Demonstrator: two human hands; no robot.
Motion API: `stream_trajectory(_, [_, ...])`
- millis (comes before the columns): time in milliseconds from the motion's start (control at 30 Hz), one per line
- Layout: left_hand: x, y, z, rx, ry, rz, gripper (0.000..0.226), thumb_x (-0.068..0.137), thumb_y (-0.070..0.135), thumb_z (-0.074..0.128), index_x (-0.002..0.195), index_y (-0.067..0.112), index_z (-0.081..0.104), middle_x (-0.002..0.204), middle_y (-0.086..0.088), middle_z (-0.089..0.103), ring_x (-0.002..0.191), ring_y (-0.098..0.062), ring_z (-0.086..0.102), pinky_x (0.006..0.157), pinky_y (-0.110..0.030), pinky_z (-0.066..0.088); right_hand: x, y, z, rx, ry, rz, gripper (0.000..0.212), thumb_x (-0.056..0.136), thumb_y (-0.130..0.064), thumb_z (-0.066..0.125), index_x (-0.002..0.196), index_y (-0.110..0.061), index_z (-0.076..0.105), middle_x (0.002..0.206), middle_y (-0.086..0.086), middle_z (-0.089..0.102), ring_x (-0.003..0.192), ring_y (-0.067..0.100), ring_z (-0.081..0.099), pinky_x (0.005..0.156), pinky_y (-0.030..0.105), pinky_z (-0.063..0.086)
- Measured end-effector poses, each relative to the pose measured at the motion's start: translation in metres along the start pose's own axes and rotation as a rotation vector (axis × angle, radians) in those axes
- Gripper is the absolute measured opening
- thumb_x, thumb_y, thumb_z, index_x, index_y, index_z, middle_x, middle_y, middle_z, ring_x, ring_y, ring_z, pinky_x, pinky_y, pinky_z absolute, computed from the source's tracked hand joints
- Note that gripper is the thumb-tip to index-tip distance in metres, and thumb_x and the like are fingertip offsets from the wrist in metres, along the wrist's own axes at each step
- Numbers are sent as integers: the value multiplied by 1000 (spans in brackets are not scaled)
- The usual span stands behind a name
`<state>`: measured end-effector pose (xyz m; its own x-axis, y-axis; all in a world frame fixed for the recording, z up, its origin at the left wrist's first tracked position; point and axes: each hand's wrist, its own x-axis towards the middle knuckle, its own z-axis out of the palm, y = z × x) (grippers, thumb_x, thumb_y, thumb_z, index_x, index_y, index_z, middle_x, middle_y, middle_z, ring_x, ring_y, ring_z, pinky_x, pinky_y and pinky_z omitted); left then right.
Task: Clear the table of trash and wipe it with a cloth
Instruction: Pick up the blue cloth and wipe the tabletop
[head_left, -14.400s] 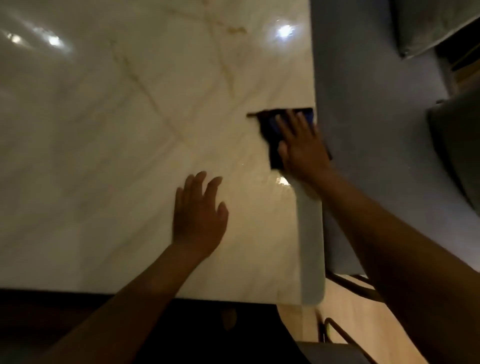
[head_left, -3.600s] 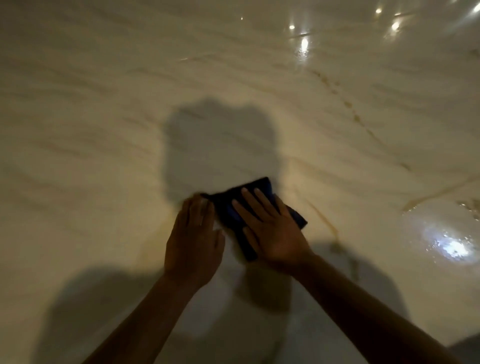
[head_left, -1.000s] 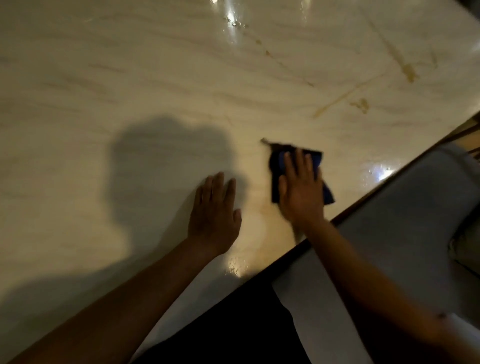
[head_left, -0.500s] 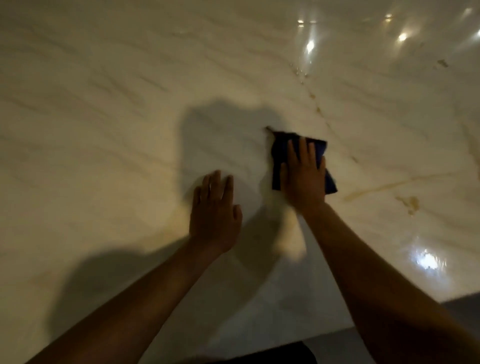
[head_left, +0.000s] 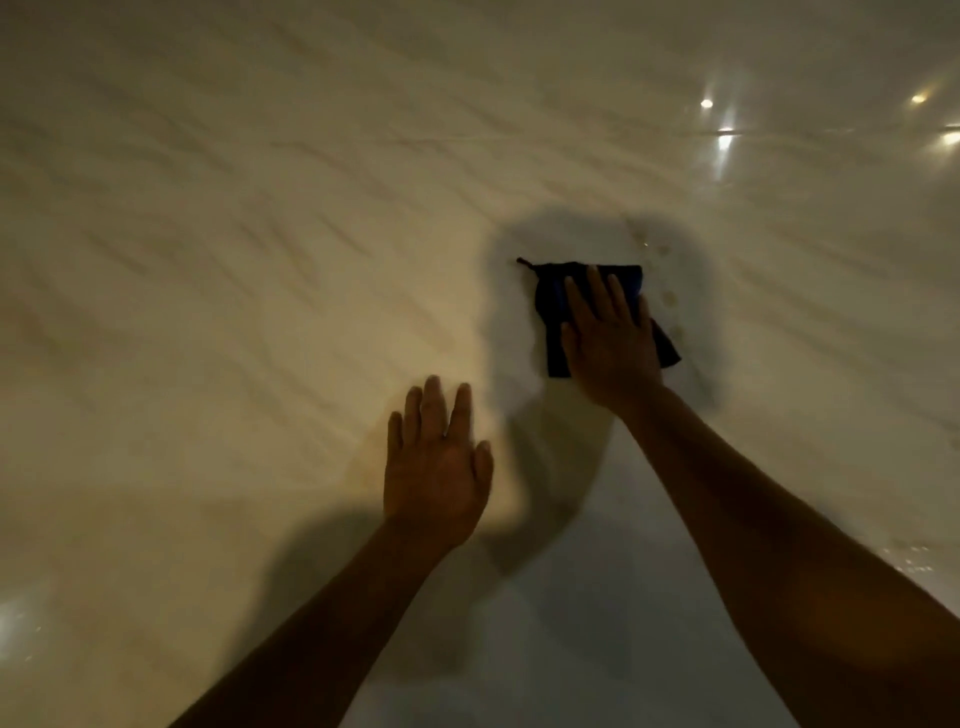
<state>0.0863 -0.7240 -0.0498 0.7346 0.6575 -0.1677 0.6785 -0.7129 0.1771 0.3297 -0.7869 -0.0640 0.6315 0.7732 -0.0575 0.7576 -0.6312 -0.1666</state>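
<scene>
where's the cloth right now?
Head view: the dark blue cloth lies flat on the marble table, right of centre, pressed under the right hand; the left hand rests nearer on bare tabletop.

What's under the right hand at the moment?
The right hand lies flat on a folded dark blue cloth, pressing it onto the marble table. The tabletop beneath the cloth is covered.

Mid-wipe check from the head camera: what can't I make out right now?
- Cloth: its middle is hidden under the right hand; folds can't be judged.
- Table: no edge is in view, cut off by the frame, so remaining trash or unwiped area is unknown.
- Small spots right of the cloth: too dim and small to tell stain from marble veining.
- Left hand: blurred; contact with the table is uncertain.
</scene>
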Motion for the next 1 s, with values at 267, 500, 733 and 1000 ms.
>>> stream_trajectory(267, [87,-6,-13,17,24,6,64,100,50,28,158,28,18,165,-15,11,151,-36,10,121,-51,14,-56,-6,2,15,-93,-413,54,105,-44,18,157,-30,13,165,-2,7,152,21,2,123,46,6])
stream_trajectory(500, [177,6,-22,61,58,13,64,102,51,27,159,29,13,165,-16,8,151,-37,7,121,-52,10,122,58,-11,-23,66,-46,58,102,-44,20,156,-23,21,163,6,18,149,30,17,118,54,20])
stream_trajectory(733, [263,39,-29,35,49,41,61,103,45,30,159,27,13,166,-14,4,152,-34,4,123,-50,7,128,21,-6,2,36,-285,62,98,-46,12,155,-25,23,163,4,19,150,27,15,119,48,13])
stream_trajectory(1000, [330,63,-35,61,94,83,61,103,51,25,159,32,9,166,-11,6,152,-32,7,123,-46,10,251,116,-25,34,174,309,58,101,-42,24,155,-22,22,162,6,17,148,27,14,117,51,16])
